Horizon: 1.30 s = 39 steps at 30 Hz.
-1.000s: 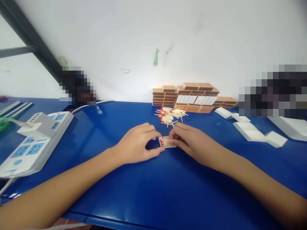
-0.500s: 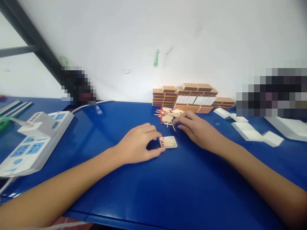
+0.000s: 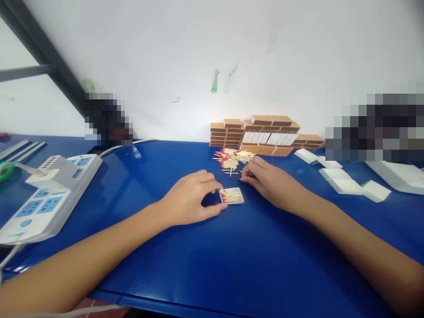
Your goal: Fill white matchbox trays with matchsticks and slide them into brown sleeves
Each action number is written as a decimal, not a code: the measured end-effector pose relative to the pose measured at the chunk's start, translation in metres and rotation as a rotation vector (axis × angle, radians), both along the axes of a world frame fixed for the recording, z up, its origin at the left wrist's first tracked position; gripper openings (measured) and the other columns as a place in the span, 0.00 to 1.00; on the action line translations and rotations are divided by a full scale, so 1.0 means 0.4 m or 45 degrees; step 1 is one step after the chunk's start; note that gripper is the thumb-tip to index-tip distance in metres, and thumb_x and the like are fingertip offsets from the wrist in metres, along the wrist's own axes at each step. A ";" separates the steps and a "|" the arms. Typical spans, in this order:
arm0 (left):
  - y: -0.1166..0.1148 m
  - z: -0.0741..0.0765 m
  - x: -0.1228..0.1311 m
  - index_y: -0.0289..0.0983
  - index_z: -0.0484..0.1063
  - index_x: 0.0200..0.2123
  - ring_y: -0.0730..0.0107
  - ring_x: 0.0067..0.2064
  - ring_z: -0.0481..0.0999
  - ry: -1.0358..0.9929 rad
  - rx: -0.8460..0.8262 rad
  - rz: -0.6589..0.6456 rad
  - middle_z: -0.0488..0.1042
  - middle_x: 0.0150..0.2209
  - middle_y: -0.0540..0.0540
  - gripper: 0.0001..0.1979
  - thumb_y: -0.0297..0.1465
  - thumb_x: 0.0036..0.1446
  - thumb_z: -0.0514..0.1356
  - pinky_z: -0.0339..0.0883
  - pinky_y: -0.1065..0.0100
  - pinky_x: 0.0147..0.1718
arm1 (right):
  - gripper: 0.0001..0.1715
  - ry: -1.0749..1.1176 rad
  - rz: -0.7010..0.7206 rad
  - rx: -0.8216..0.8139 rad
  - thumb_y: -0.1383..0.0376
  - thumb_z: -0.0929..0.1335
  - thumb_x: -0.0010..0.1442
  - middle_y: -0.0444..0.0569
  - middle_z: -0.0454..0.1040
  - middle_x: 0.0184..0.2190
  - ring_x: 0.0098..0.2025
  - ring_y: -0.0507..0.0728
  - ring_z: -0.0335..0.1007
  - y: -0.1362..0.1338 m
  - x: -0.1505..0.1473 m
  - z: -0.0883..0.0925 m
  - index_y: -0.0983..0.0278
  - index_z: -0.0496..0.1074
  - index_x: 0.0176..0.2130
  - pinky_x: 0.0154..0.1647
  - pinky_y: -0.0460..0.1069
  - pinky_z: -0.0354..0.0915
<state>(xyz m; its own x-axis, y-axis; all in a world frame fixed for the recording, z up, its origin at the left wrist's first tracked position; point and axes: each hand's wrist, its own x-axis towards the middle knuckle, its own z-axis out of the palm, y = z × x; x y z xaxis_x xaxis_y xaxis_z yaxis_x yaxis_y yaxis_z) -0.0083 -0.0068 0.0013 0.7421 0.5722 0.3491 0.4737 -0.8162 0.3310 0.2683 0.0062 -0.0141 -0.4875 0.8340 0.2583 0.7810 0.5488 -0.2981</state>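
My left hand (image 3: 188, 201) steadies a small white matchbox tray (image 3: 240, 202) on the blue table, thumb and index finger gripping its left end. Inside the tray lie several red-tipped matches (image 3: 232, 196). Just beyond it, my right hand (image 3: 270, 180) pinches a match (image 3: 239, 179) between thumb and fingertips; its red tip sticks out to the left, and the fingers hide most of the stick. That hand is at the near right edge of a loose heap of matches (image 3: 227, 159), whose heads mostly point left.
Stacked brown matchboxes (image 3: 271, 150) line the wall behind the heap. White folded card pieces (image 3: 341, 182) lie to the right. On the left is a white power strip (image 3: 58, 221) with an adapter plugged in. Green marks show on the wall. Two areas are pixelated.
My right hand's fingers have closed on a match at the heap's edge and drawn it slightly toward me. My left hand and the tray stay nearly still.
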 end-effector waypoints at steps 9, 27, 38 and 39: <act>0.002 0.001 0.004 0.36 0.79 0.46 0.64 0.39 0.74 -0.009 0.022 0.015 0.77 0.36 0.46 0.14 0.39 0.63 0.66 0.69 0.63 0.41 | 0.08 0.296 0.046 0.005 0.61 0.63 0.74 0.47 0.73 0.36 0.35 0.57 0.68 -0.038 -0.033 0.043 0.59 0.67 0.40 0.35 0.51 0.63; -0.003 0.002 0.005 0.35 0.78 0.47 0.64 0.40 0.74 0.006 0.012 -0.004 0.76 0.37 0.46 0.14 0.39 0.63 0.66 0.69 0.63 0.41 | 0.09 0.151 0.010 0.146 0.63 0.65 0.73 0.51 0.71 0.44 0.41 0.59 0.71 -0.012 -0.023 0.007 0.60 0.73 0.49 0.43 0.54 0.67; -0.003 0.004 0.006 0.37 0.79 0.47 0.64 0.40 0.74 -0.004 -0.008 -0.004 0.76 0.37 0.46 0.14 0.39 0.63 0.66 0.69 0.63 0.41 | 0.09 0.061 -0.092 0.170 0.58 0.68 0.69 0.52 0.72 0.42 0.40 0.61 0.72 0.004 0.004 0.004 0.60 0.71 0.43 0.41 0.55 0.67; -0.002 0.003 0.006 0.37 0.79 0.47 0.64 0.40 0.74 -0.004 -0.010 -0.003 0.76 0.37 0.46 0.14 0.39 0.63 0.66 0.70 0.63 0.41 | 0.09 0.040 -0.124 0.166 0.57 0.68 0.69 0.52 0.72 0.41 0.39 0.61 0.72 0.007 0.013 0.004 0.60 0.71 0.41 0.40 0.55 0.67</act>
<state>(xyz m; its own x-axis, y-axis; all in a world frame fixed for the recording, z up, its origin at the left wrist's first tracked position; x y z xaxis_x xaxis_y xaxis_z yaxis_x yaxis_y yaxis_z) -0.0058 -0.0077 0.0027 0.7424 0.5731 0.3470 0.4704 -0.8147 0.3391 0.2736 0.0090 -0.0127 -0.3958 0.8356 0.3810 0.8240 0.5063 -0.2545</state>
